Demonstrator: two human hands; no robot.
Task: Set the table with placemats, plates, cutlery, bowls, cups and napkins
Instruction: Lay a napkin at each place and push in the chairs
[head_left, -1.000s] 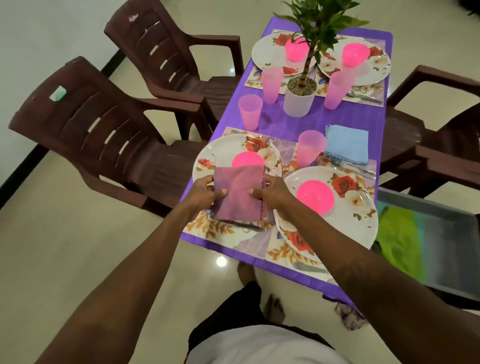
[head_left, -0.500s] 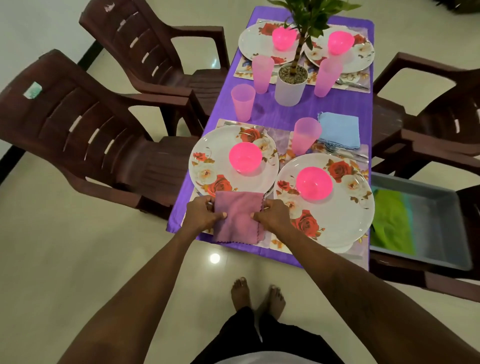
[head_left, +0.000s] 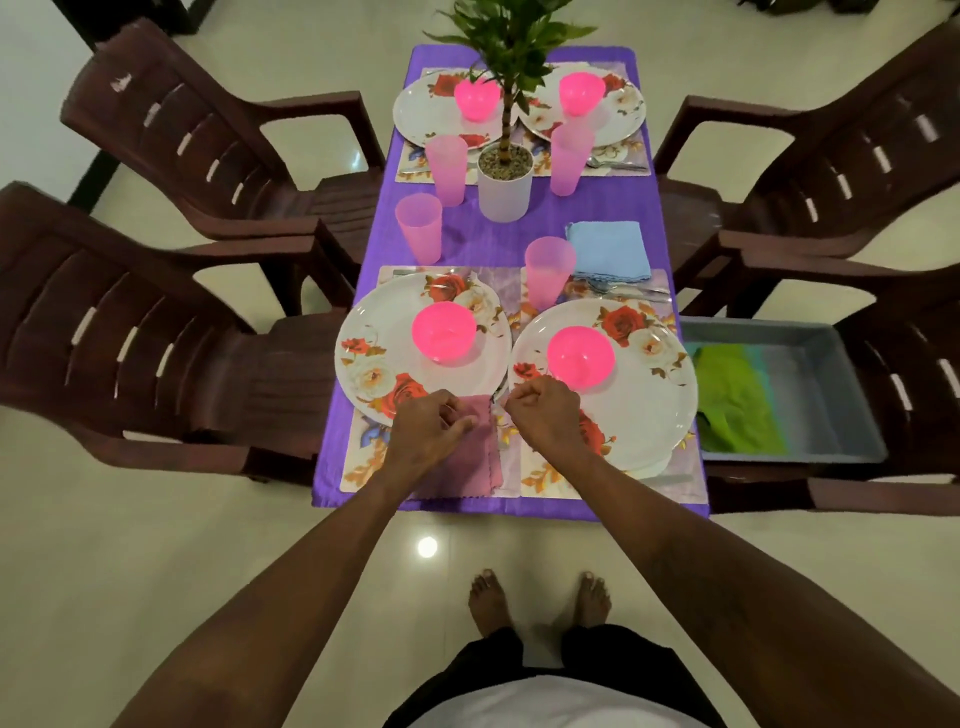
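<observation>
Since the earlier frame both hands had let go of the pink napkin (head_left: 470, 457), now flat on the near-left placemat (head_left: 363, 457), left hand (head_left: 431, 426) and right hand (head_left: 545, 410) curled empty above it; two far settings lacked napkins.

**Where everything sits on the table**

Nearest me, two plates lie side by side on placemats, the left plate (head_left: 415, 353) and the right plate (head_left: 623, 374), each with a bowl on it. A napkin (head_left: 470, 457) lies on the left placemat (head_left: 363, 457) before the left plate, under my left hand (head_left: 431, 426). My right hand (head_left: 545, 410) is over the right plate's near edge. Behind the right plate stand a cup (head_left: 548, 273) and another napkin (head_left: 608, 249). A potted plant (head_left: 505, 182) stands mid-table, with two more plates behind it. A tray (head_left: 831, 395) sits on the chair to my right.
</observation>
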